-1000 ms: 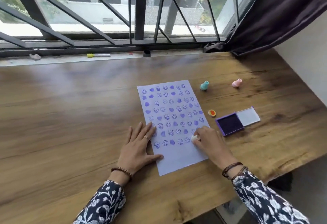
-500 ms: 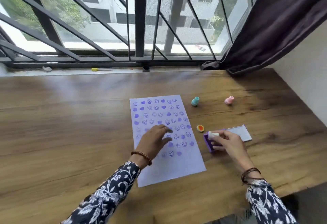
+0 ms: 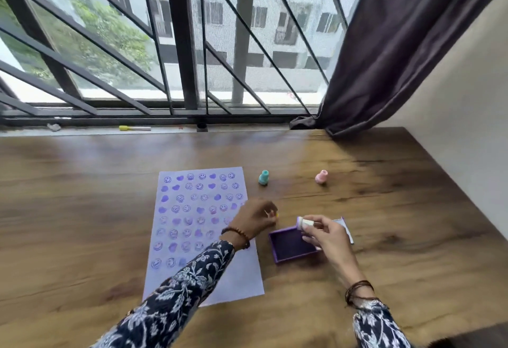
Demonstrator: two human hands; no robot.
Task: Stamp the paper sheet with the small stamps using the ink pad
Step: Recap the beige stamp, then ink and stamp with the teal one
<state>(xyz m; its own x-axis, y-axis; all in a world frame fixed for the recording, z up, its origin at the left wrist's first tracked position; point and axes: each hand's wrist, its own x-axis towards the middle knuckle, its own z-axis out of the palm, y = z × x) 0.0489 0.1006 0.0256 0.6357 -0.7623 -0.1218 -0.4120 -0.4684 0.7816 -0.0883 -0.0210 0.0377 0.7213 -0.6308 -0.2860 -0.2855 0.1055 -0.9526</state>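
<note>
The right hand (image 3: 328, 233) pinches a small white cylindrical stamp (image 3: 303, 222) above the open purple square ink pad (image 3: 292, 246). The left hand (image 3: 254, 218) closes, apparently, on a small orange-yellow stamp (image 3: 273, 214) beside the lavender paper sheet (image 3: 203, 226). Risk: the unrestrained sheet may shift under the sleeve, smearing wet prints.

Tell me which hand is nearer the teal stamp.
Left. The left hand sits just below the teal stamp, at the paper's right edge. The right hand is farther, over the ink pad.
</note>
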